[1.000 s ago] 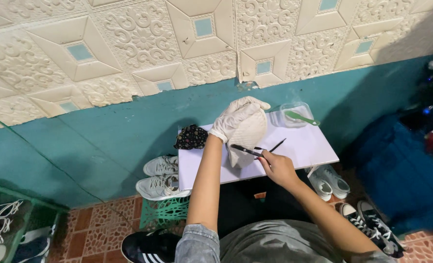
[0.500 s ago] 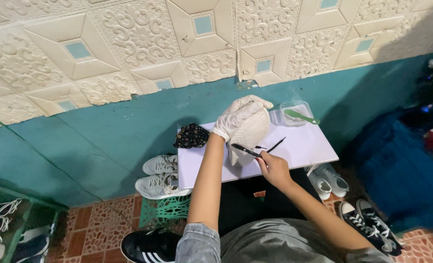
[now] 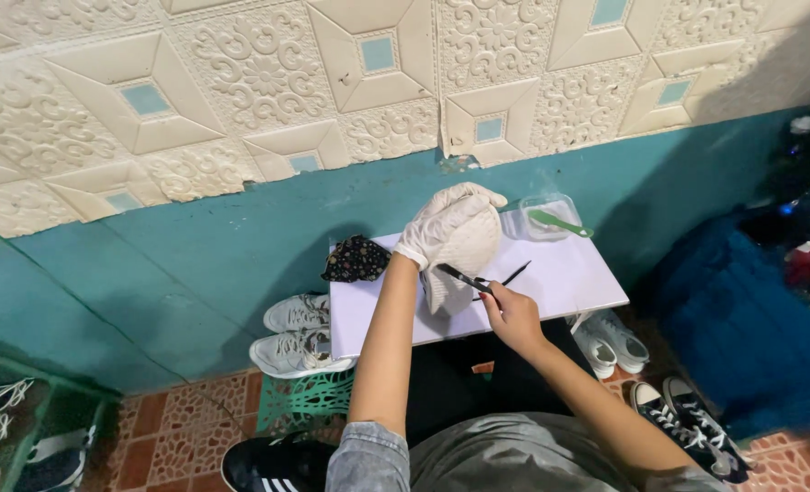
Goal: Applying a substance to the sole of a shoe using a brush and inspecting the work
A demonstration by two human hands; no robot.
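So the left hand, wearing a thin white glove, sits just above the middle of the frame with its fingers wrapped over the top of a pale cream shoe, holding it down on the small white rectangular tabletop. The right hand, bare, is right below it and a bit to the right, pinched shut around a slim dark brush whose tip rests against the side of the shoe; a second thin dark stick seems to poke out toward the upper right from the same grip, can't tell exactly what it is. Left of the shoe there's a crumpled black speckled cloth at the table's corner. At the table's upper right sits a clear plastic tub with a green-handled brush lying across it. On the floor at centre left, a pair of white sneakers.
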